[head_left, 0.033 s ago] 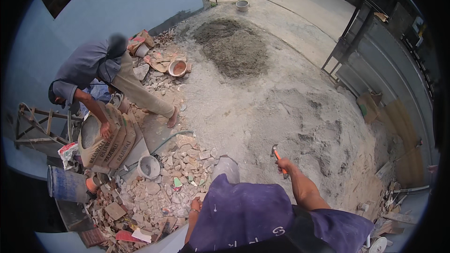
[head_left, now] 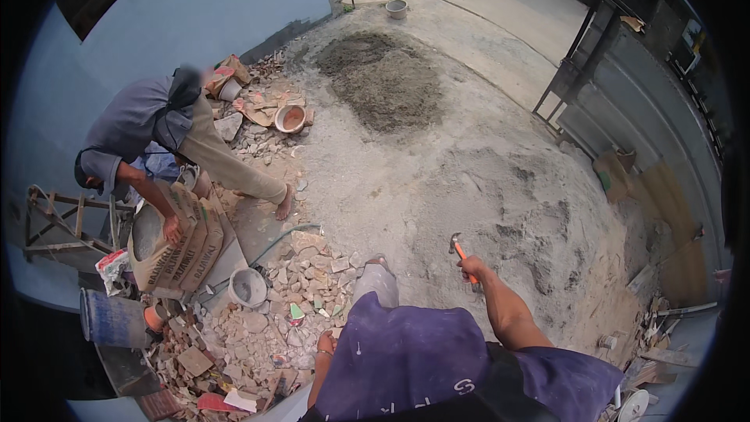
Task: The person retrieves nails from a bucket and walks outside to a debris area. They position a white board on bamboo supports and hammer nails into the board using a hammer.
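My right hand (head_left: 472, 267) is closed around the orange handle of a hammer (head_left: 461, 253), its metal head pointing up and away. The hammer is held above a mound of grey sand (head_left: 508, 211). Low at my left side, beside my purple shirt (head_left: 414, 344), is my left hand (head_left: 326, 342). Its fingers are partly hidden, and no object shows in it. Broken rubble (head_left: 273, 312) lies on the ground to the left of that hand.
At left a co-worker (head_left: 141, 117) bends over, one hand on brown paper sacks (head_left: 180, 242). Nearby stand a grey bucket (head_left: 248, 287) and a blue drum (head_left: 113, 317). Dark wet mortar (head_left: 383, 82) lies farther off. A metal gate (head_left: 641, 101) borders the right.
The whole view has tilted slightly. My right hand and the hammer have risen a little in the picture, and the toes of my foot now show past the trouser leg.
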`<state>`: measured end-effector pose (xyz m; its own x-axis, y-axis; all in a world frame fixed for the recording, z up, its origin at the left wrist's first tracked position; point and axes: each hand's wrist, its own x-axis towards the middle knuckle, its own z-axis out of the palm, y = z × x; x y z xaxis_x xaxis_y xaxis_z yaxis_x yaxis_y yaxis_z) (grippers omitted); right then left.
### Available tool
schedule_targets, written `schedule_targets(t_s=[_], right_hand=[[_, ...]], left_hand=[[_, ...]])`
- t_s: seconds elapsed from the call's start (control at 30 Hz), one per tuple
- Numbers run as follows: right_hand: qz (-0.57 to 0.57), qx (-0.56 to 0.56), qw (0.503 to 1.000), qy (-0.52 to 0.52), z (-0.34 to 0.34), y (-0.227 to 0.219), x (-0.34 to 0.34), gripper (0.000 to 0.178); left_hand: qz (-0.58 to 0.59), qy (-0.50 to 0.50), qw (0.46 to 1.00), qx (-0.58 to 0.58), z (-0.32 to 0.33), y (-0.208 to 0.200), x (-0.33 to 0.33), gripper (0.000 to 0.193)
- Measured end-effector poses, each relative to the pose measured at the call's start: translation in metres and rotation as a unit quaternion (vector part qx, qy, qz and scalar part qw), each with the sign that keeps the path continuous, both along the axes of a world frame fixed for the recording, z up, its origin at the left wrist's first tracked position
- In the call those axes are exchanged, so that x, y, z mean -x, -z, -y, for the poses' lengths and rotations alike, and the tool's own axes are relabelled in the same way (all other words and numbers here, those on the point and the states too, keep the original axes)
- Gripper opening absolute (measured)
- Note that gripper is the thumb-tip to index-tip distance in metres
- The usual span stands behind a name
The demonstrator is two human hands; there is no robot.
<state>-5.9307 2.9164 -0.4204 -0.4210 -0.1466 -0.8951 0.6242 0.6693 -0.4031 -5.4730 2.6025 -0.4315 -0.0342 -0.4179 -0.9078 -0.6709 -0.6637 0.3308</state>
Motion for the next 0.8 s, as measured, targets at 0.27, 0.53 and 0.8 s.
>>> schedule_targets(t_s=[0.27, 0.53, 0.8], right_hand=[[0.002, 0.037, 0.984, 0.176, 0.132, 0.052, 0.196, 0.022], [0.121, -0.035, 0.935, 0.331, 0.118, 0.064, 0.244, 0.028], [0.025, -0.120, 0.992, 0.022, 0.114, 0.080, 0.431, 0.029]], left_hand=[[-0.023, -0.126, 0.987, -0.098, 0.205, 0.014, 0.312, 0.017], [-0.090, 0.095, 0.991, -0.028, 0.372, -0.017, 0.702, 0.024], [-0.170, 0.058, 0.983, -0.042, 0.406, 0.044, 0.998, 0.021]])
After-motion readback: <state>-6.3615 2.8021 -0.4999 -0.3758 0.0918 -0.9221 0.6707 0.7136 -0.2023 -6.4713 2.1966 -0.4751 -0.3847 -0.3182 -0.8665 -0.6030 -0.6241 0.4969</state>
